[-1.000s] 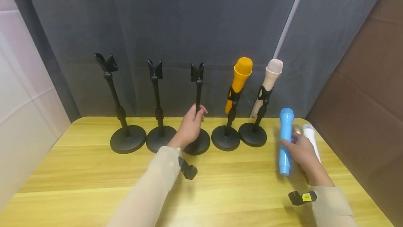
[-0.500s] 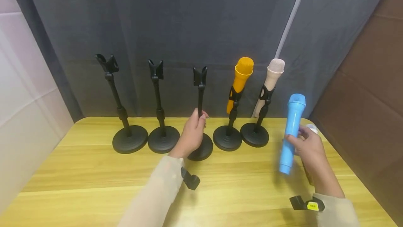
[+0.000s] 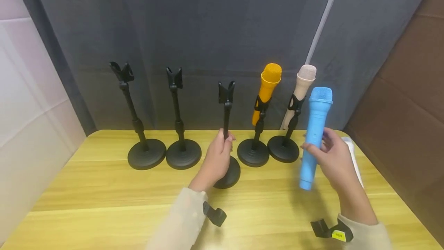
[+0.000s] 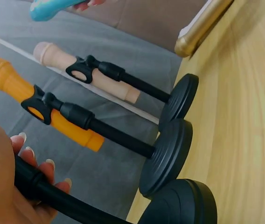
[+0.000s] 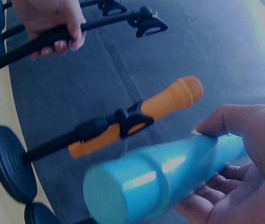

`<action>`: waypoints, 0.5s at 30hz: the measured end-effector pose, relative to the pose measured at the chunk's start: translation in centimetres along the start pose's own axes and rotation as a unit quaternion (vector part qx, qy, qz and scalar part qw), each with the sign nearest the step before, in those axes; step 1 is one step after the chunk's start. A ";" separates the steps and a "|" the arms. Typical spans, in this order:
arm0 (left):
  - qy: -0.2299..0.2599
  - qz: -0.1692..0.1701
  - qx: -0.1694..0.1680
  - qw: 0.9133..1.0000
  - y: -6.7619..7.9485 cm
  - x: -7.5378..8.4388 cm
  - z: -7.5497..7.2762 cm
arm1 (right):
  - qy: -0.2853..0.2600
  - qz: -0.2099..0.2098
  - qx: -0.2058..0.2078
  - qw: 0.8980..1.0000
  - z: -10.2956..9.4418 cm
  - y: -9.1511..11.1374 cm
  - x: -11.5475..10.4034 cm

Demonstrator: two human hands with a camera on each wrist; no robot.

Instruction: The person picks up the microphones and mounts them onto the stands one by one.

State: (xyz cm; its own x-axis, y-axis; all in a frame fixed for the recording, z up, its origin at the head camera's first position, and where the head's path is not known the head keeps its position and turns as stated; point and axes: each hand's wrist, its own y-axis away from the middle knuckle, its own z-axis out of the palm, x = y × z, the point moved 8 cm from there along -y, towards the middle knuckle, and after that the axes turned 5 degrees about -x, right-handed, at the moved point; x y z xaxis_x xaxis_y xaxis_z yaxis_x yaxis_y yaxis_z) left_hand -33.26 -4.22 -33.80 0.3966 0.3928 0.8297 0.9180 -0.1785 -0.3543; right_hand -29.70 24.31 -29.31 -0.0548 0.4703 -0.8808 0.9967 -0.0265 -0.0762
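Note:
My left hand [image 3: 216,159] grips the pole of a black microphone stand [image 3: 227,113], whose clip at the top holds nothing. A light blue microphone [image 3: 315,126] is in my right hand [image 3: 336,161], pinched between thumb and fingers around its body. It is raised above the table, tilted, head upward. In the right wrist view, the blue microphone's blunt end [image 5: 107,196] faces the camera. To the right of the gripped stand, an orange microphone [image 3: 267,88] and a beige microphone [image 3: 302,82] sit in the clips of their own stands.
Two more black stands [image 3: 147,153] [image 3: 183,153] with unfilled clips stand on the left of the wooden table [image 3: 104,203]. A white microphone [image 3: 352,155] lies at the right edge, and a gold one [image 4: 207,30] beside it. A grey curtain [image 3: 208,30] hangs behind.
My right hand has lifted the blue microphone off the right side of the table and raised it. My left hand has drawn the gripped stand nearer and slightly right.

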 end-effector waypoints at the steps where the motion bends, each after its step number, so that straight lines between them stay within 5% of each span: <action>1: -0.002 0.002 0.001 1.000 0.2 0.1 0.1 | -0.001 -0.005 0.000 1.000 0.2 0.1 -0.3; 15: -0.018 0.004 -0.001 1.000 2.8 2.0 1.9 | -0.065 -0.066 -0.005 0.996 2.7 1.1 -4.7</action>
State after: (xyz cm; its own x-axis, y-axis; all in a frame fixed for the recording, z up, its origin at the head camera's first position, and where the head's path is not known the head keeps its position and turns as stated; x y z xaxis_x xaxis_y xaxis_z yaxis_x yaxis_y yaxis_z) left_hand -29.90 -2.23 -34.00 0.4041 0.4230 0.8110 0.9147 -0.1832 -0.3602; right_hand -28.54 19.66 -26.52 -0.1923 0.3501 -0.9168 0.9808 0.0365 -0.1917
